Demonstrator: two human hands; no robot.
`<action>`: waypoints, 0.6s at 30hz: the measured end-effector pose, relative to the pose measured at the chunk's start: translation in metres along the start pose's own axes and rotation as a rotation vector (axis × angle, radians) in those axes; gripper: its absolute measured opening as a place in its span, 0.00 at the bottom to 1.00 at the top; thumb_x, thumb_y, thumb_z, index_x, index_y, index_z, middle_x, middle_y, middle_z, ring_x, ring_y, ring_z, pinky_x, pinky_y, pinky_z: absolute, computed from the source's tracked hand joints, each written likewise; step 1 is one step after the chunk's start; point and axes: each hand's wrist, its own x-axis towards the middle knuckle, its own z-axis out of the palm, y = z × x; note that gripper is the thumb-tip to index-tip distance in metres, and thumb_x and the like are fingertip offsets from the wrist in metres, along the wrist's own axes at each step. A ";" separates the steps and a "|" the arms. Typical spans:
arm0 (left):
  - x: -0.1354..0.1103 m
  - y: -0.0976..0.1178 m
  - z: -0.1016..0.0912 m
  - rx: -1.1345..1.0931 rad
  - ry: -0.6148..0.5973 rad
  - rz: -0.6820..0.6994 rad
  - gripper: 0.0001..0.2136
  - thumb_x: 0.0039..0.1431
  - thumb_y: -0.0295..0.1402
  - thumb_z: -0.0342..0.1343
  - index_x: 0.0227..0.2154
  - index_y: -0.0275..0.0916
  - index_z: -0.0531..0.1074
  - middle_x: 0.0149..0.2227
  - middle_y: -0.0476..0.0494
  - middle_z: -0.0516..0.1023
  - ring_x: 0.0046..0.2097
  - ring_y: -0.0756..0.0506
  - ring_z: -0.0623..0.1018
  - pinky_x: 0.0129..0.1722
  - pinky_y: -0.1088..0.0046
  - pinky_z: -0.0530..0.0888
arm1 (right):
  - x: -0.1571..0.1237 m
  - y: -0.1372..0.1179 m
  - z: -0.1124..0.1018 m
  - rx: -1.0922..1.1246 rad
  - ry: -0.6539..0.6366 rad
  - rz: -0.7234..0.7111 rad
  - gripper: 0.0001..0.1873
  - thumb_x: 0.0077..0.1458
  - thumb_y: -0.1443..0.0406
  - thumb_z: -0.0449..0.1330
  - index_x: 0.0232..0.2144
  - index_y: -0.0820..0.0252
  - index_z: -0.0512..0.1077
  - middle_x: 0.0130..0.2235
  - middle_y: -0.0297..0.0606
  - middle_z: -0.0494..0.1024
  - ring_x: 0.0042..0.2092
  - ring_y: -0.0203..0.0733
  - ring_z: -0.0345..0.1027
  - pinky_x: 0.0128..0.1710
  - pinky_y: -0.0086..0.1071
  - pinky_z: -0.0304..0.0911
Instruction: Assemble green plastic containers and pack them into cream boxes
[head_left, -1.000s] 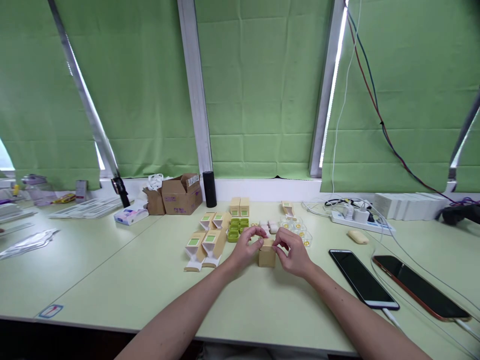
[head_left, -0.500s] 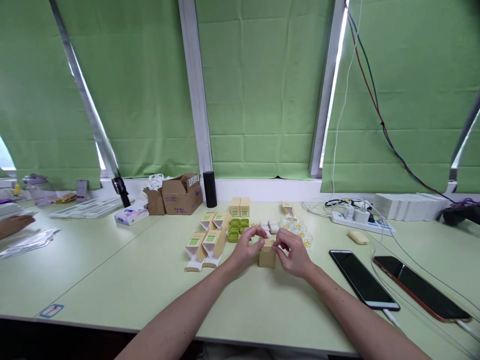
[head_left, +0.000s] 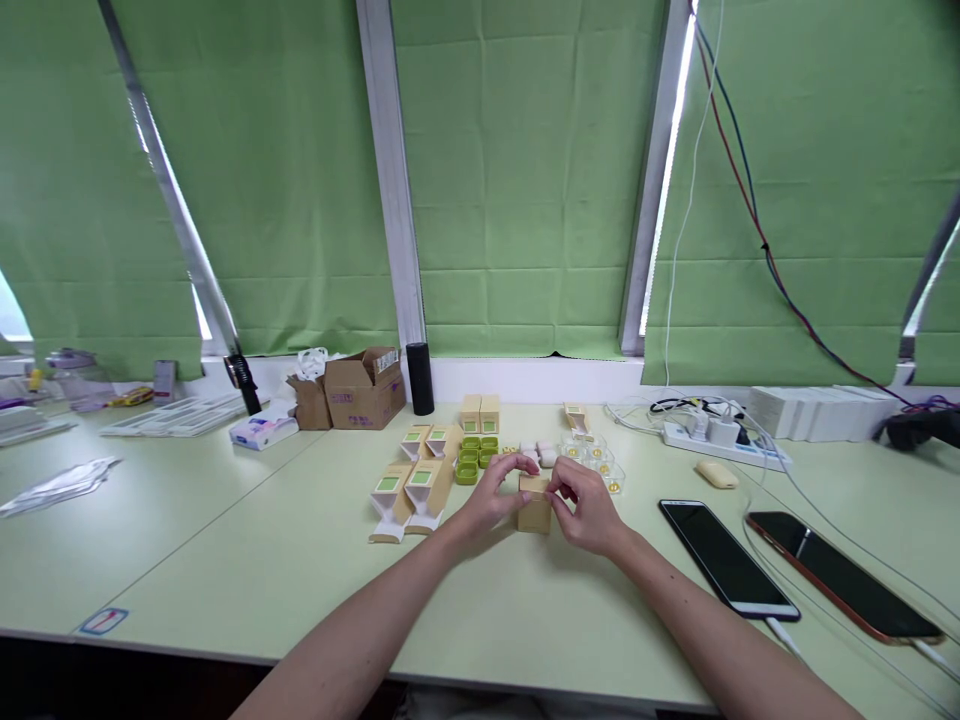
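A small tan cardboard box (head_left: pixel 534 514) stands upright on the table in front of me. My left hand (head_left: pixel 496 492) curves round its left side and top, thumb against the box. On the right edge near the lid, my right hand (head_left: pixel 583 503) pinches with thumb and fingertips. Open tan boxes (head_left: pixel 411 490) with green labels lie to the left. Behind my left hand are small green square containers (head_left: pixel 467 472). White rounded pieces (head_left: pixel 547 457) sit just beyond the box, next to clear plastic cups (head_left: pixel 598 455) with yellowish centres.
Two tan boxes (head_left: pixel 480 413) stand farther back. On the right lie two phones (head_left: pixel 727 555) with cables, a cream-coloured case (head_left: pixel 717 474) and a power strip (head_left: pixel 724 445). A brown carton (head_left: pixel 365 388) and a black cylinder (head_left: pixel 420 379) stand by the wall.
The box's lid looks pressed flatter, and my left fingers have shifted very slightly. My right hand stays in place. Another person's hand at the far left has left the view.
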 end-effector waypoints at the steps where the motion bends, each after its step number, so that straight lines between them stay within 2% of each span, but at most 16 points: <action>1: 0.000 -0.001 0.000 -0.009 -0.014 -0.002 0.20 0.56 0.44 0.64 0.48 0.42 0.74 0.51 0.39 0.74 0.58 0.35 0.69 0.62 0.57 0.63 | 0.000 0.001 0.000 0.000 -0.004 0.002 0.10 0.52 0.73 0.58 0.28 0.55 0.61 0.28 0.29 0.62 0.28 0.37 0.57 0.29 0.31 0.49; 9: 0.001 -0.008 0.002 -0.036 -0.009 -0.009 0.17 0.54 0.39 0.62 0.46 0.41 0.73 0.50 0.39 0.73 0.58 0.36 0.69 0.62 0.58 0.62 | -0.002 0.001 0.000 -0.019 -0.027 0.010 0.09 0.52 0.73 0.58 0.28 0.55 0.62 0.28 0.30 0.63 0.29 0.37 0.57 0.30 0.31 0.50; 14: 0.003 -0.006 0.007 -0.125 0.045 -0.080 0.12 0.57 0.36 0.58 0.44 0.40 0.74 0.49 0.39 0.74 0.58 0.36 0.70 0.60 0.59 0.65 | -0.001 -0.001 -0.001 -0.022 -0.036 -0.001 0.09 0.52 0.73 0.57 0.28 0.55 0.61 0.28 0.30 0.63 0.29 0.37 0.58 0.29 0.31 0.49; 18: 0.004 -0.001 0.010 -0.123 0.074 -0.120 0.12 0.53 0.30 0.57 0.42 0.40 0.73 0.48 0.40 0.75 0.58 0.37 0.70 0.60 0.59 0.65 | -0.001 0.000 -0.001 -0.021 -0.037 -0.013 0.09 0.51 0.73 0.58 0.27 0.55 0.62 0.28 0.30 0.63 0.29 0.37 0.58 0.29 0.31 0.49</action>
